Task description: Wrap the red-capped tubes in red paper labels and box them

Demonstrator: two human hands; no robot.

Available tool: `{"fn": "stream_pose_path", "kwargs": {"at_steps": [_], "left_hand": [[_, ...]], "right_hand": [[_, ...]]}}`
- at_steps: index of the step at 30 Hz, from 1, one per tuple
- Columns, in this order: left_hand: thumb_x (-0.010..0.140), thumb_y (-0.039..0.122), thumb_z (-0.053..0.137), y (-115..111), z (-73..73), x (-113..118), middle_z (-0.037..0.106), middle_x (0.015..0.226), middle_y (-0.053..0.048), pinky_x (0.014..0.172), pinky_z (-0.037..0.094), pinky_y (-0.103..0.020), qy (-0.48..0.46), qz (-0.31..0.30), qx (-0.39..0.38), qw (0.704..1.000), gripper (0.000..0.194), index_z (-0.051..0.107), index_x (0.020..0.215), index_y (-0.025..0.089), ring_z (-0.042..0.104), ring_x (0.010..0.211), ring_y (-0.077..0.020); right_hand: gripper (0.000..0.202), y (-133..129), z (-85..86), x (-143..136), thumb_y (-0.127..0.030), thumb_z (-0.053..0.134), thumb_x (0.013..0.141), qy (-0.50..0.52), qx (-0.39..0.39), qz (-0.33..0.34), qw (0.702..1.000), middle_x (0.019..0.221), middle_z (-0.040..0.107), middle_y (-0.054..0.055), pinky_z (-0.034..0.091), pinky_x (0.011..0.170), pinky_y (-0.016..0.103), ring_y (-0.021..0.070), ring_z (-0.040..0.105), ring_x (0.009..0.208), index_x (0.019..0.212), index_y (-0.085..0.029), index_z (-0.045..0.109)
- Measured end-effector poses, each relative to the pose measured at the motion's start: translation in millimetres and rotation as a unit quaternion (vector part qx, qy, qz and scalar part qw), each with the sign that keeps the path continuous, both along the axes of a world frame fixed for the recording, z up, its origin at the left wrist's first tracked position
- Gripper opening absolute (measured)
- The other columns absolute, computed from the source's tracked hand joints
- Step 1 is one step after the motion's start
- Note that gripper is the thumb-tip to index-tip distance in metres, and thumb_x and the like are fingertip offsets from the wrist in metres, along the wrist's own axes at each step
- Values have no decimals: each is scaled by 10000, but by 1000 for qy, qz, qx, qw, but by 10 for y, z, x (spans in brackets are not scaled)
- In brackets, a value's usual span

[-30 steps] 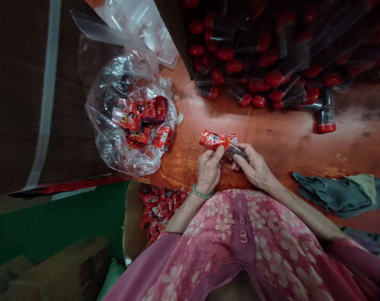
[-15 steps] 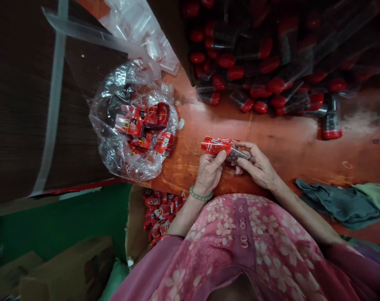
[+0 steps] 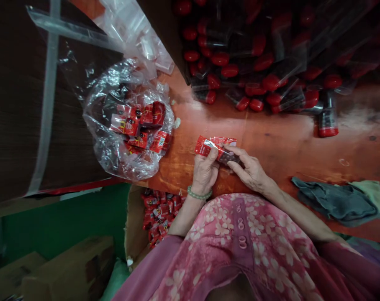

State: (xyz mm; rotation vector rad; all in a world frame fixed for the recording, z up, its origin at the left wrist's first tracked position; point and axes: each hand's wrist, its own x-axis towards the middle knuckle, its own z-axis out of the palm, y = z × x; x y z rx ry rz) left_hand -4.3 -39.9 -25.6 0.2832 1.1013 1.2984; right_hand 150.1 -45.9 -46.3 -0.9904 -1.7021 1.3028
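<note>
Left hand (image 3: pixel 204 171) pinches the packet (image 3: pixel 224 156) at left, right hand (image 3: pixel 251 171) at right. Long axis slants, right end nearer.

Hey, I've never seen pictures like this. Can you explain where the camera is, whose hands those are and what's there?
There's no machine: these are a person's own bare hands. The camera sits on that person's head, looking forward and down, so their floral top shows below. The left hand and right hand together hold a red printed packet with a clear part showing dark contents; the fingers of both grip it. On the reddish tabletop, a clear plastic bag of red packs lies left, a pile of red-capped containers lies beyond, and a dark cloth lies right.
</note>
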Motion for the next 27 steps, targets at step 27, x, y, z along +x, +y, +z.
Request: {"fn": "stream_pose_path", "kwargs": {"at_steps": [27], "left_hand": [[541, 520, 968, -176, 3, 235, 684, 649, 26, 494, 442, -206, 2, -41, -13, 999, 493, 725, 764, 154, 526, 489, -62]], "right_hand": [[386, -104, -100, -14, -474, 605, 999, 39, -24, -73, 996, 769, 662, -41, 541, 518, 228, 104, 625, 521, 1303, -267, 490]]}}
